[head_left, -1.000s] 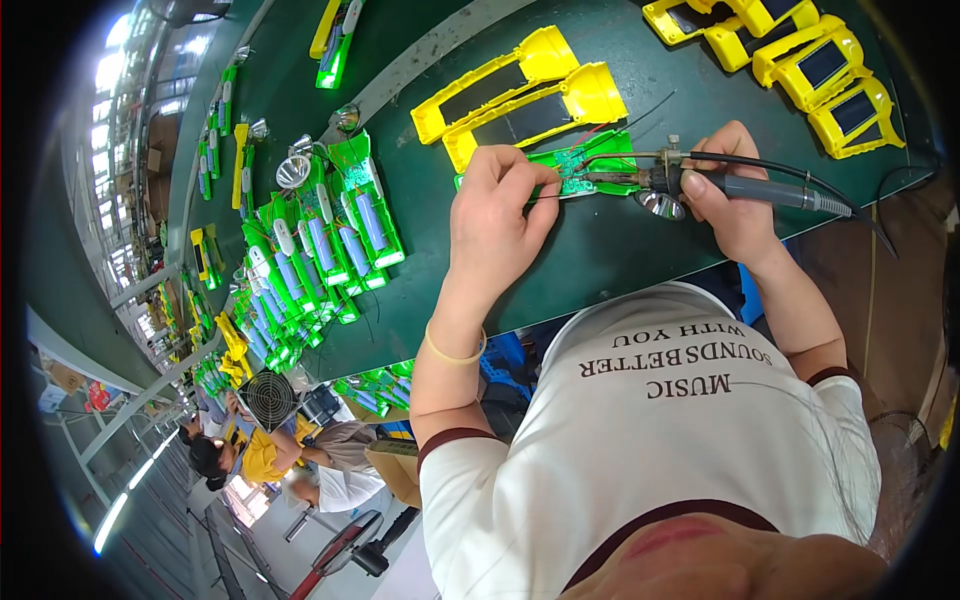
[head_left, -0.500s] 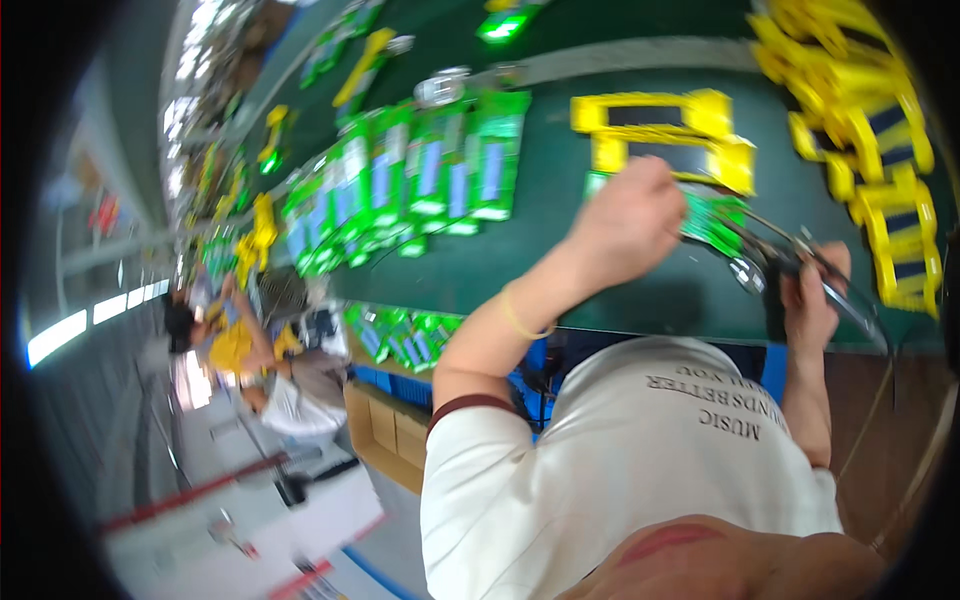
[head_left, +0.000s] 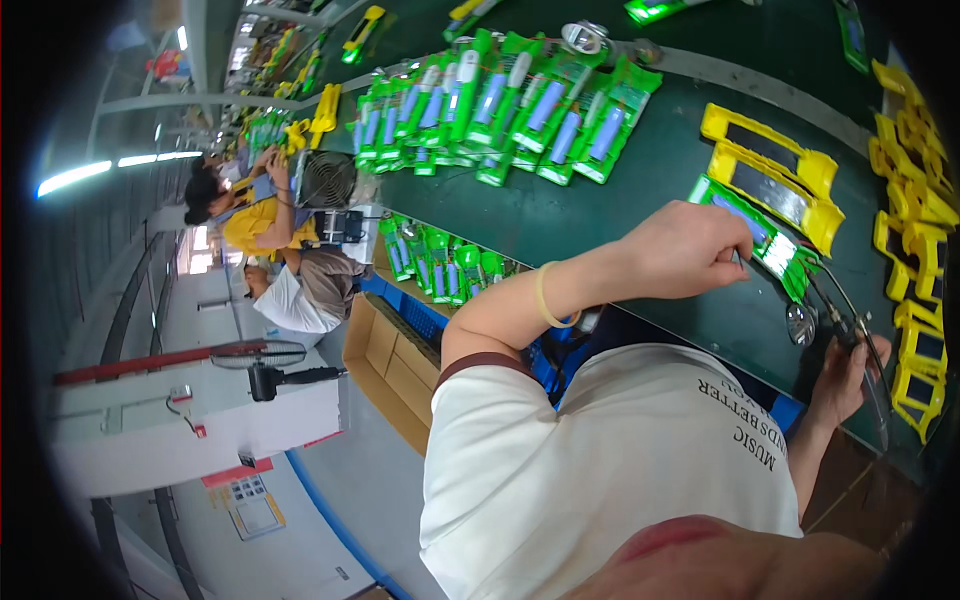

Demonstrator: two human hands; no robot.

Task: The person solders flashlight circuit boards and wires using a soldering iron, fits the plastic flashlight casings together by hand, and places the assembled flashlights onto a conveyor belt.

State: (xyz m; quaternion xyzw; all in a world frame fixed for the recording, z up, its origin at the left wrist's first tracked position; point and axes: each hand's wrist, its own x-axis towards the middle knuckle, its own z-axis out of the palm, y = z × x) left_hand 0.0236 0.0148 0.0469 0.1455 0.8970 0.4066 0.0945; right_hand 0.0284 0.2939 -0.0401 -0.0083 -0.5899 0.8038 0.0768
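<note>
In front of me on the green bench lies a bright green housing (head_left: pixel 748 226) with a blue cylindrical cell in it. My left hand (head_left: pixel 690 248) is beside its near edge, fingers pinched together; what they hold, if anything, is too small to make out. A soldering iron (head_left: pixel 848 332) with a dark grip and thin metal rods is in my right hand (head_left: pixel 845 380), its tip at the housing's right end. Close to that end lies a small silver lamp head (head_left: pixel 800 325). Just beyond the housing rest two yellow frames (head_left: pixel 770 190) with dark panels.
Several green housings with blue cells (head_left: pixel 540 110) stand in a row at the left. More yellow frames (head_left: pixel 915 250) are heaped at the right. An open cardboard box (head_left: pixel 385 370) and a blue crate (head_left: pixel 415 318) are below the bench edge. A co-worker in yellow (head_left: pixel 255 225) sits farther left.
The view has swung, so the bench appears farther right and tilted. My left hand has come off the housing's left part to its near edge. My right hand still grips the soldering iron.
</note>
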